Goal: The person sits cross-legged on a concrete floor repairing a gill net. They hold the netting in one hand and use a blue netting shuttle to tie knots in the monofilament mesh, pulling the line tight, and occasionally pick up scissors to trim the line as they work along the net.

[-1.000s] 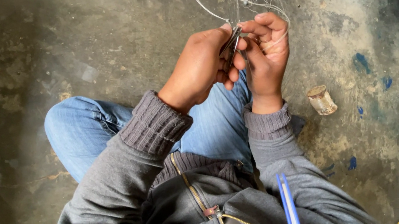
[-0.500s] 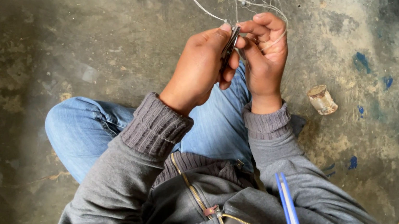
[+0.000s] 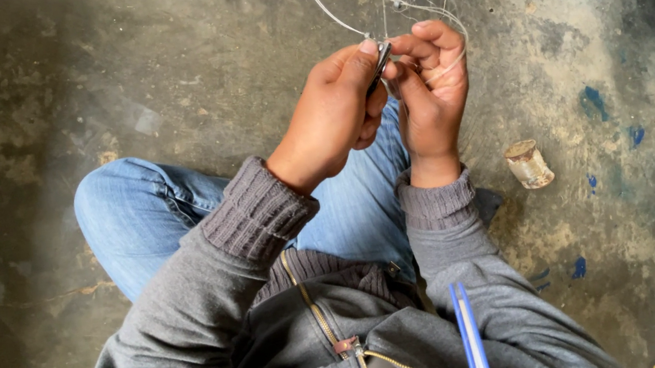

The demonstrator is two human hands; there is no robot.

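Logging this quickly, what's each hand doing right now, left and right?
Left hand: closed on a small dark tool.
Right hand: fingers curled, pinching thin white cord at the tool's tip.

This looks like a rough workshop or work yard rather than a home, with the work done on the ground. The bare concrete floor (image 3: 55,95) is stained, mottled and patchy, with a crack running along it at 9 o'clock. Blue paint flecks (image 3: 592,101) dot it at 3 o'clock, and more lie toward 4 o'clock. A small dirty cylinder (image 3: 529,163), perhaps a spool or a stub of wood, lies on the floor at 3 o'clock. Thin pale lines (image 3: 318,4) trail across the floor at 12 o'clock. No bench or table shows.
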